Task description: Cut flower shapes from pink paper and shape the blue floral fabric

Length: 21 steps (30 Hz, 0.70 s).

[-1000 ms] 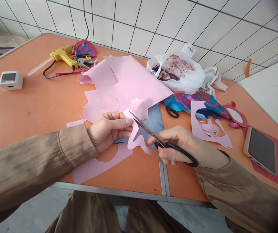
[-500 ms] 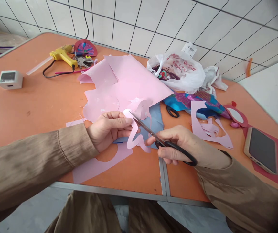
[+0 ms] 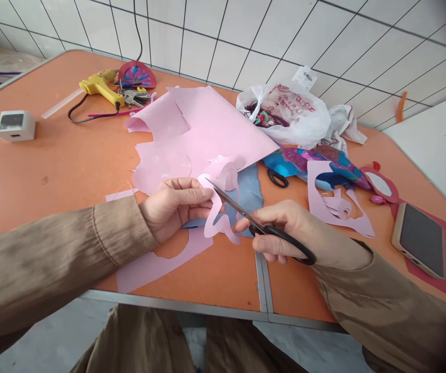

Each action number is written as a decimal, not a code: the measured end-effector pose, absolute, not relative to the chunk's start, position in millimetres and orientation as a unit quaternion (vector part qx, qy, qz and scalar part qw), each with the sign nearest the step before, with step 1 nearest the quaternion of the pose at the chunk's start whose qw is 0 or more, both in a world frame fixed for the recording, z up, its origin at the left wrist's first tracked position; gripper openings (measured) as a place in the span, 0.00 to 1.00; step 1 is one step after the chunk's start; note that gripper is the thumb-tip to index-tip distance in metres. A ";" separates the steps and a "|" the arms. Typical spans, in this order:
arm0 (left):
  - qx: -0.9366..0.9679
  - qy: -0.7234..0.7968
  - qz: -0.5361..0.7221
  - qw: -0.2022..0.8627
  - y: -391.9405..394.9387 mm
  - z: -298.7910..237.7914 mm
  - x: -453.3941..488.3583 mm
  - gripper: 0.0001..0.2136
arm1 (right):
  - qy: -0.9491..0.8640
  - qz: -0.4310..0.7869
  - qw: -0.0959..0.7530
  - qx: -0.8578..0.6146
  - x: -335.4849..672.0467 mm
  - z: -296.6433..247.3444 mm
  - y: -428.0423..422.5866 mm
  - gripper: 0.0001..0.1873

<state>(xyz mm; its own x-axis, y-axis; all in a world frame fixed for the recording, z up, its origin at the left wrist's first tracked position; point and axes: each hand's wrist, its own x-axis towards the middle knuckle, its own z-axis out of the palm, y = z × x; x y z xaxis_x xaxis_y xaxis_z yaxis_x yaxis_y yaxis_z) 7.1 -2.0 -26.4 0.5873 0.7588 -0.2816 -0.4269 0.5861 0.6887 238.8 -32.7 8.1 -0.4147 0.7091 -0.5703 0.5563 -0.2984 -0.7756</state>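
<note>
While the left hand pinches the pink cutout above the surface | right hand grip wraps the scissors, blade tips at the cutout's curl | mid-cut; curve likely needs the paper turned.

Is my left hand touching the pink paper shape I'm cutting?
Touching. The head view shows the left hand pinching the pink paper shape between thumb and fingers, right beside the scissors.
</note>
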 end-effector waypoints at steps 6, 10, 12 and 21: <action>0.286 0.290 0.356 0.841 -1.6 -27.1 7.3 0.08 | -0.593 0.608 0.066 -0.524 242.3 7.3 -34.2 0.31; 0.286 0.296 0.352 0.841 -1.4 -26.5 7.3 0.07 | -0.588 0.603 0.086 -0.531 241.9 8.1 -36.4 0.30; 0.284 0.300 0.352 0.840 -1.5 -26.3 7.2 0.07 | -0.589 0.604 0.087 -0.530 242.0 7.2 -36.5 0.30; 0.280 0.308 0.357 0.836 -2.1 -25.0 7.8 0.07 | -0.602 0.599 0.092 -0.520 243.8 1.6 -35.9 0.31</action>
